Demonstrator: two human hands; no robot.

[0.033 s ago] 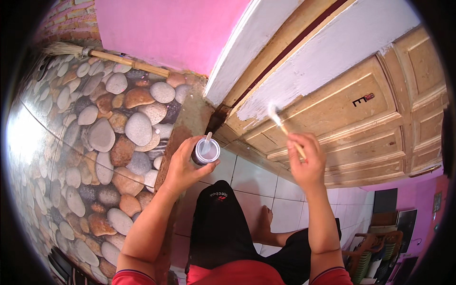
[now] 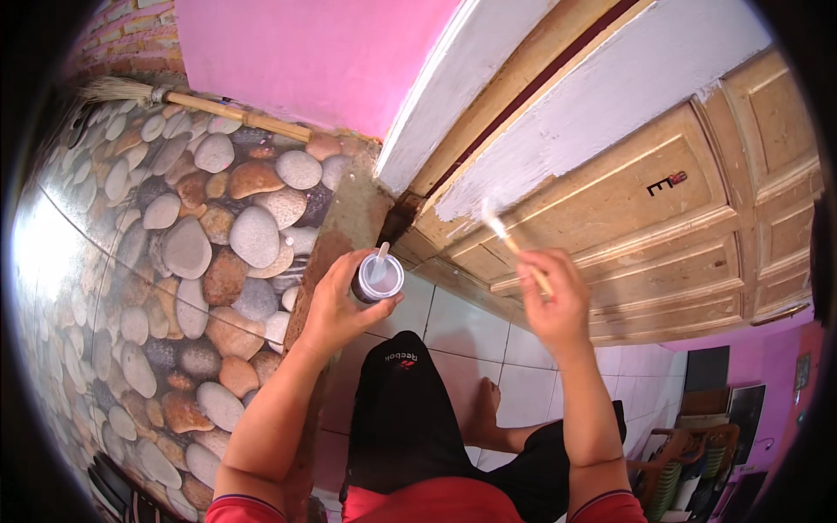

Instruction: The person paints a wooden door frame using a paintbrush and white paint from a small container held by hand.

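Note:
My left hand (image 2: 336, 305) grips a small, dark paint tin (image 2: 377, 284) with a pale rim, upright, and a flat pale stick (image 2: 380, 261) stands in it. My right hand (image 2: 554, 296) is closed on the light wooden handle of a paintbrush (image 2: 516, 251). Its white-loaded bristles (image 2: 493, 218) are at the lower left end of a white painted band (image 2: 593, 113) on the tan panelled wooden door (image 2: 610, 209); whether they touch the surface I cannot tell.
A straw broom (image 2: 235, 112) lies along the pink wall (image 2: 296, 44). Left is pebble-patterned tiled floor (image 2: 187, 248) with a raised edge (image 2: 349, 200). White tiles (image 2: 453, 383) lie around my bent legs (image 2: 392, 418). A wooden chair (image 2: 663, 462) sits at lower right.
My right hand and brush have shifted slightly to the left along the door. My left hand with the tin is unchanged.

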